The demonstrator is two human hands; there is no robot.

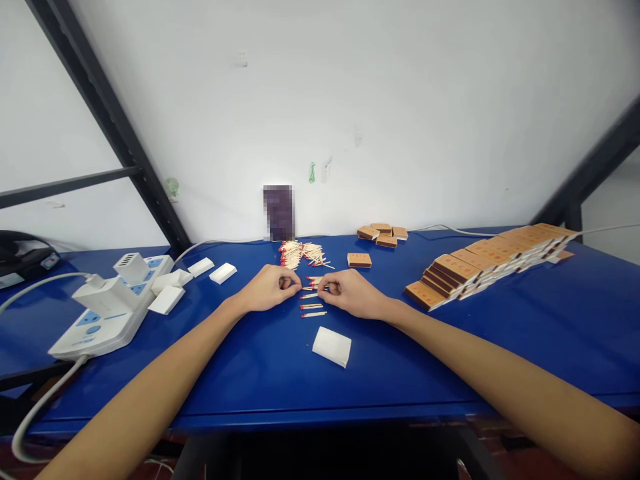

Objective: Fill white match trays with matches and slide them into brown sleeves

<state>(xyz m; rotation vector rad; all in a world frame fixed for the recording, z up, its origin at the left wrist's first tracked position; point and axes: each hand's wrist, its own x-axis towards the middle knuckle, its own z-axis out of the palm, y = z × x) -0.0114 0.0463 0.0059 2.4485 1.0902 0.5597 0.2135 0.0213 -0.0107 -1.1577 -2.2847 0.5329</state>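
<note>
Between my two hands lies a short column of loose matches with red heads pointing left. My left hand is closed, thumb and forefinger pinched at the head end of a match. From the other side my right hand pinches toward the same match's plain end, its fingertips partly covering the matches there. Farther back is a heap of matches, with heads mostly to the left. Nearer to me, below the column, rests a white matchbox tray, whose inside I cannot see.
A long stepped row of matchboxes stands at right. More matchboxes are piled near the wall, with one matchbox apart. White trays and a power strip with plugs and cables occupy the left of the blue table.
</note>
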